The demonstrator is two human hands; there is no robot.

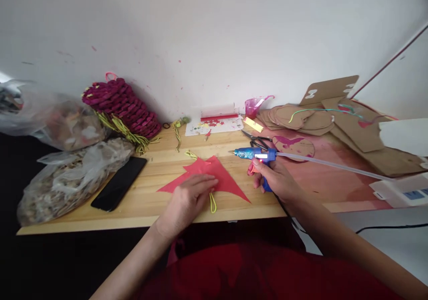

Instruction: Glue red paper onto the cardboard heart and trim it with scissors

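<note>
Where my left hand (192,195) lies: palm down on the red sheet (227,179), its fingers bent and close together; from my distant seat I cannot tell whether they pinch the sheet or only press on it
Red sheet: on the wooden table (143,213), near the front edge, long points spreading to left and right, a shorter point at the upper left, its middle partly hidden by that hand
Yellow cord (213,204): a loop pokes out below the sheet, just beside my left hand, and more yellow cord shows at the sheet's upper edge
Right hand (277,179): I have its fingers closed around the handle of the blue glue gun (256,154), gripping it
Glue gun: to the right of the sheet and apart from it, nozzle pointing left, a small red light lit on its side
Glue stick (334,166): long and pale, running from the back of the gun toward the plastic box (404,193) at my far right
Scissors (259,142): just behind the gun, black handles showing
Cardboard (301,118): flat pieces piled at the back right
Phone (119,184): well to the left of the sheet, beside a plastic bag (73,179)
White card (214,125): near the wall, small stars scattered on it
</note>
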